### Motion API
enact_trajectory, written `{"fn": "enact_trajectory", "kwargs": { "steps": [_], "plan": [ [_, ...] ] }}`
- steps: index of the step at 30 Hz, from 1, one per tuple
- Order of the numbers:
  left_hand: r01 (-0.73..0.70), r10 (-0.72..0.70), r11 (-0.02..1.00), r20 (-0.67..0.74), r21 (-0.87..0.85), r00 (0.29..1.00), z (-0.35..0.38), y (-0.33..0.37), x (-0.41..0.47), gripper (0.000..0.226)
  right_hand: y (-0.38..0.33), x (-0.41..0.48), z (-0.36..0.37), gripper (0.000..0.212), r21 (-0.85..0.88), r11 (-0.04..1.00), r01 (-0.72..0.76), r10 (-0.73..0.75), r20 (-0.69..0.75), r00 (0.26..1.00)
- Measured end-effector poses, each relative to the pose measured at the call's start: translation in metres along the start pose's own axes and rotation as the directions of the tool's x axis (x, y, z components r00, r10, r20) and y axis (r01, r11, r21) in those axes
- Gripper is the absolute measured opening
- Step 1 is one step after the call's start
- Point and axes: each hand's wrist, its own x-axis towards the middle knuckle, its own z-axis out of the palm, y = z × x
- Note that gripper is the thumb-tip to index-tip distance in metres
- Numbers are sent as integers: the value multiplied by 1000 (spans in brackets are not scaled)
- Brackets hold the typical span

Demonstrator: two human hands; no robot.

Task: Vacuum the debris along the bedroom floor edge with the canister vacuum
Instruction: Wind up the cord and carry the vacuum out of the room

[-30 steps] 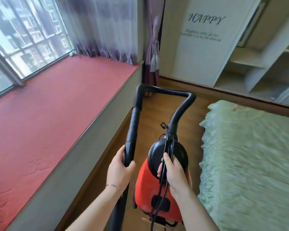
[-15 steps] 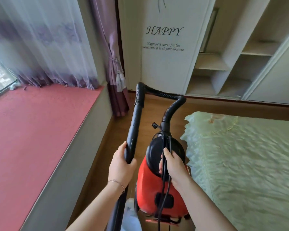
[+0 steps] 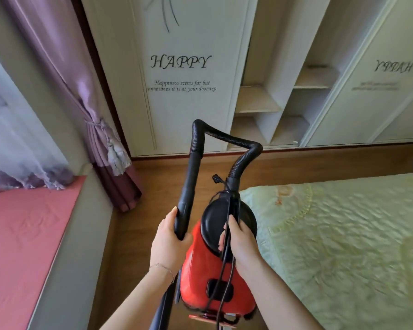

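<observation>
A red canister vacuum [image 3: 200,277] with a black round cap hangs in the air in front of me, above the wooden floor [image 3: 167,186]. My right hand [image 3: 241,244] grips its top handle together with the black power cord [image 3: 224,265]. My left hand [image 3: 169,241] is closed around the black wand [image 3: 187,198], which stands upright beside the canister. The ribbed black hose [image 3: 229,138] loops from the wand's top over to the canister. The nozzle end is out of view below. No debris shows on the floor strip.
A window seat with a red cushion [image 3: 22,246] and grey side runs along the left. A bed with a pale green quilt [image 3: 343,246] fills the right. A tied purple curtain [image 3: 100,144] hangs at the corner. A white wardrobe [image 3: 181,75] with open shelves stands ahead.
My view has swung right and moved forward along the narrow floor strip; the wardrobe is closer and the window has left the view. Both hands keep the same grips on wand and canister.
</observation>
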Motion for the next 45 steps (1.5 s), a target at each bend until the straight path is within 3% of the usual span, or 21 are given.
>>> {"fn": "enact_trajectory", "kwargs": {
  "steps": [11,20,28,33,38,45],
  "plan": [
    [-53,49,996,70,65,996,72,60,204,74,-94,194,-1,31,-2,999,-37,37,-71,997],
    [-141,132,986,100,87,986,136,133,353,69,-183,329,-28,34,40,999,31,-23,-185,983],
    [-223,208,974,261,30,943,216,177,479,62,-236,443,-63,35,82,996,18,12,-357,934],
    [-374,347,927,360,6,866,262,218,575,59,-277,517,-84,34,150,988,23,59,-516,855],
    [-528,483,846,517,-69,707,298,259,647,54,-320,573,-110,37,219,974,50,107,-650,752],
    [-572,520,803,665,-166,537,376,314,708,60,-354,620,-158,38,299,943,146,144,-763,630]
  ]
}}
